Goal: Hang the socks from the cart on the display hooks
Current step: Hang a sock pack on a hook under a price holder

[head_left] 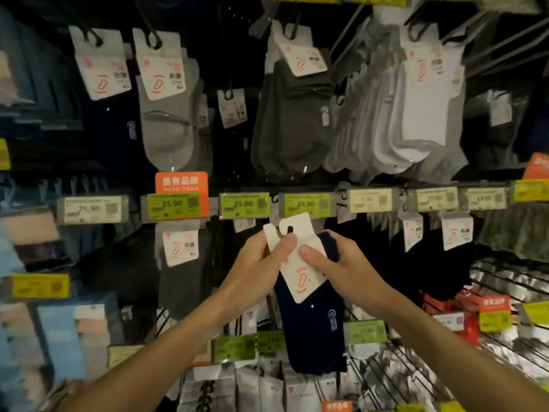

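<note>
Left hand (261,263) and right hand (338,263) both pinch the white header card (298,278) of a navy sock pack (312,325), held up just below a green price label (306,204), apparently not yet on its hook

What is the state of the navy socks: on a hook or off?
Off: left hand and right hand hold the card; no hook shows in its hole.

The navy socks (312,328) are wearing a white card (300,281) with a red-orange outline. Near the display's top edge, light grey socks (169,123), charcoal socks (291,129) and white socks (421,114) are hanging, lime-green price tags (243,205) showing beside an orange sign (181,182).
</note>
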